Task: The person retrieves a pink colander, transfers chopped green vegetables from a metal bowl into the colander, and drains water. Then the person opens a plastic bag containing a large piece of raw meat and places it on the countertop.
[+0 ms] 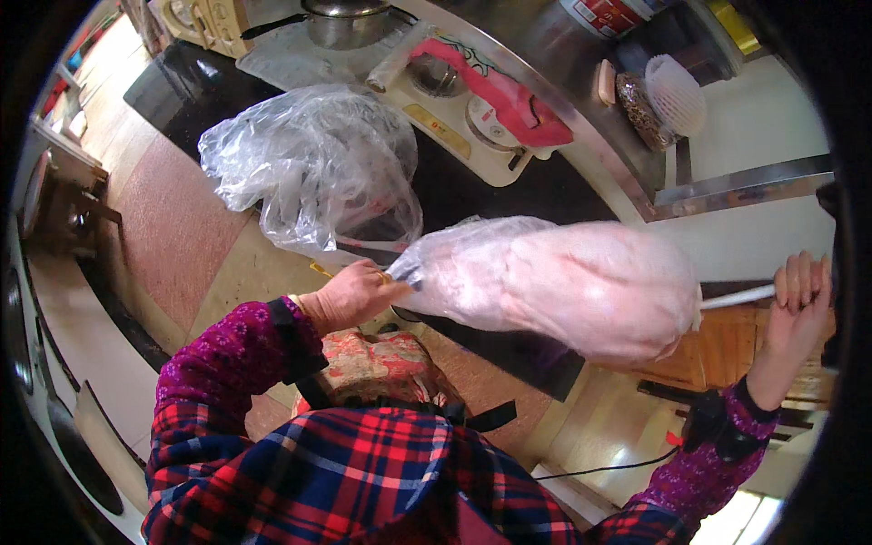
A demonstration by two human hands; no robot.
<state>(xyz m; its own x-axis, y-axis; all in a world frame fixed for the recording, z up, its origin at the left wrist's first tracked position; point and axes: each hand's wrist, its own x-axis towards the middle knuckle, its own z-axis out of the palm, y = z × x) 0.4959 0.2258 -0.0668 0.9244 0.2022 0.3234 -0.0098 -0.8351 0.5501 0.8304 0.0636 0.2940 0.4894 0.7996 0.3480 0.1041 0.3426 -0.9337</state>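
A large pale pink piece of raw meat, perhaps a plucked bird (599, 286), lies stretched sideways inside clear plastic over the dark countertop (504, 354). My left hand (357, 293) grips the gathered end of the clear plastic bag (446, 272) at the meat's left. My right hand (797, 300), far to the right, is closed around a taut white strip (739, 297) that runs to the meat's right end. Whether this strip is twisted plastic or a cord I cannot tell. Beyond my left hand, a large crumpled clear plastic bag (313, 157) sits on the counter.
Behind the meat stands a cream-coloured appliance or tray (470, 146) with a red cloth (497, 95) over it. A plastic wrap roll (398, 61) and a metal pot (347, 24) are at the back. A metal-edged shelf (545, 75) runs along the upper right, holding containers.
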